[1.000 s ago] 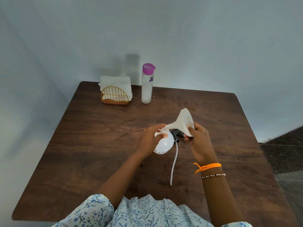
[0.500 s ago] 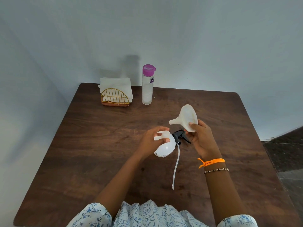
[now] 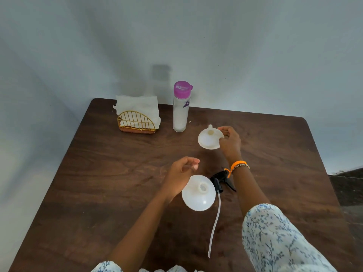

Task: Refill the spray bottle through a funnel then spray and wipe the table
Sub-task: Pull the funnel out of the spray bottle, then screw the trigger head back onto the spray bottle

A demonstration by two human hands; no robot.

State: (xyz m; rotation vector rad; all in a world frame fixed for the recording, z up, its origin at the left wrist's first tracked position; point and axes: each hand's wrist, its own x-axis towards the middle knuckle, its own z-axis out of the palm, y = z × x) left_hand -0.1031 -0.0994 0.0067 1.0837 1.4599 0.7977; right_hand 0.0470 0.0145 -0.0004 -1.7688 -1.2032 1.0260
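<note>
Right grip (image 3: 228, 141) pinching white funnel (image 3: 208, 138) rim, round white spray bottle (image 3: 198, 193) uncapped

- Table (image 3: 98, 183): dark brown wood grain
- Spray bottle (image 3: 198, 195) and funnel (image 3: 208, 141): translucent white
- Trigger head (image 3: 221, 178): black
- Water bottle (image 3: 180, 114): clear, magenta cap (image 3: 182, 88)
- Napkin holder (image 3: 135, 121): gold wire, white napkins (image 3: 137, 106)
- Sleeve (image 3: 275, 238): white, blue floral print
- Wristband (image 3: 235, 165): orange
</note>
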